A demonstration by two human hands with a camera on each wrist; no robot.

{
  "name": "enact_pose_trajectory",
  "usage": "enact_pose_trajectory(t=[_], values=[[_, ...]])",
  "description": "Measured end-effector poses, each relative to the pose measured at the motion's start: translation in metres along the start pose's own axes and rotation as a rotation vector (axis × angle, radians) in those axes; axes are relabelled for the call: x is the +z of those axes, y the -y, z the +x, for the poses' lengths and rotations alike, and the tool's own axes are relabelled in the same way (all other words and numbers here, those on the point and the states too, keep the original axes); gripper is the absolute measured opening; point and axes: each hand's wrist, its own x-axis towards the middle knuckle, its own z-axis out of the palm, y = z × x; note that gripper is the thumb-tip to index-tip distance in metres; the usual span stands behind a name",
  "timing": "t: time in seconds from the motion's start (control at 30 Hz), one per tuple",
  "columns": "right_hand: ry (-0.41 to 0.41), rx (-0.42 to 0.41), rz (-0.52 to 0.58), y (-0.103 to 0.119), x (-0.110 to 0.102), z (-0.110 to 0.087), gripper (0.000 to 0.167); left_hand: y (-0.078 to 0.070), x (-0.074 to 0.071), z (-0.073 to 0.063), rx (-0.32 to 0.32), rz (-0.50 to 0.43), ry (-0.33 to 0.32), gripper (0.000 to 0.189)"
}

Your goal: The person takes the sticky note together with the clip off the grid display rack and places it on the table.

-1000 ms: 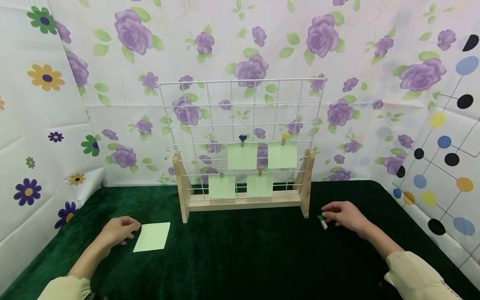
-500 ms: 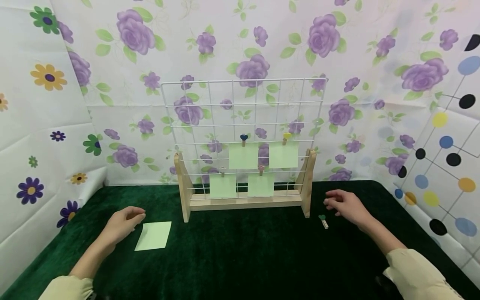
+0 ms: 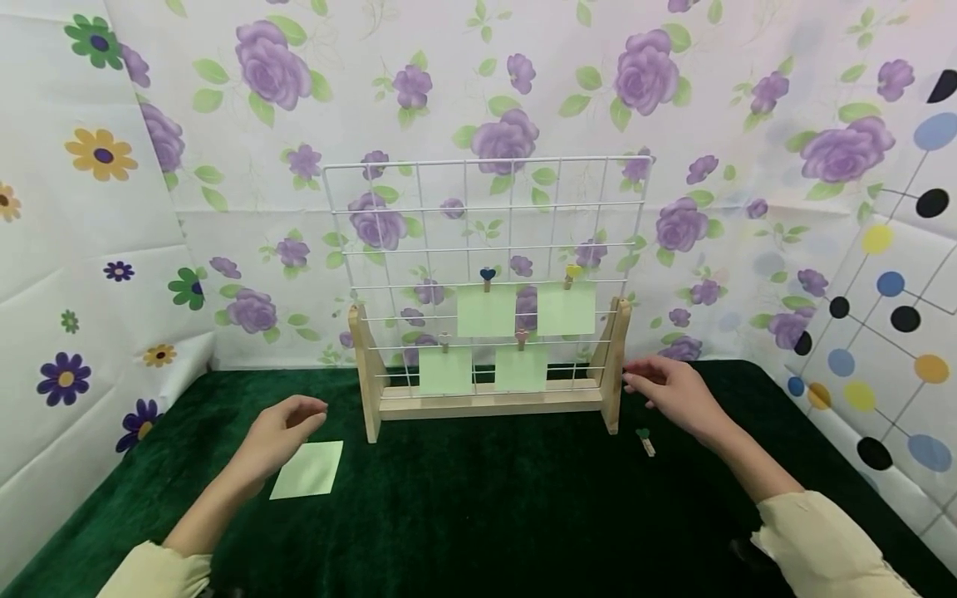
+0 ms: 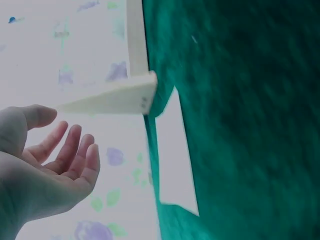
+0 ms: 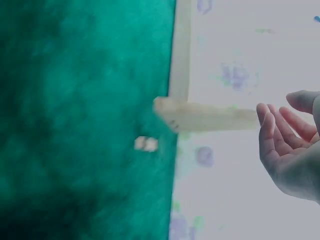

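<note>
My left hand (image 3: 280, 440) hovers above the far-left corner of a loose pale green paper square (image 3: 310, 471) on the cloth, its fingers loosely bent and holding nothing. In the left wrist view that paper (image 4: 176, 160) lies apart from the fingers. On the right, my right hand (image 3: 679, 394) is in the air near the rack's right wooden leg (image 3: 613, 365), also holding nothing. Below it a small clothespin (image 3: 645, 443) with a green top lies on the cloth. A white wire grid rack (image 3: 489, 158) on a wooden base stands between the hands.
Several green papers hang on the grid by clothespins, among them one under a blue heart clothespin (image 3: 488, 277) and one under a yellow clothespin (image 3: 571, 276). Dark green cloth (image 3: 478, 515) covers the table. Flower-printed sheets (image 3: 419, 50) rise behind and beside it.
Both hands have risen and moved inward. The right hand has let go of the green-topped clothespin, and the left hand has left the paper's edge. Both things stay on the cloth.
</note>
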Motion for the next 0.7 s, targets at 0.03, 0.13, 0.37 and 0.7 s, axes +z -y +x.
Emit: enact_pose_trajectory(t=[0.03, 0.13, 0.37, 0.7], values=[[-0.003, -0.009, 0.003, 0.005, 0.000, 0.000, 0.038, -0.004, 0.002, 0.001, 0.004, -0.006, 0.000, 0.040], [-0.006, -0.035, 0.016, 0.020, 0.001, 0.002, 0.039, -0.018, 0.008, 0.001, 0.004, -0.031, 0.002, 0.038], [-0.012, -0.108, 0.016, 0.050, 0.005, 0.012, 0.034, -0.047, 0.020, 0.002, 0.040, -0.112, -0.001, 0.036], [-0.029, -0.171, 0.043, 0.075, 0.019, 0.028, 0.034, -0.078, 0.036, 0.017, 0.085, -0.212, -0.043, 0.044]])
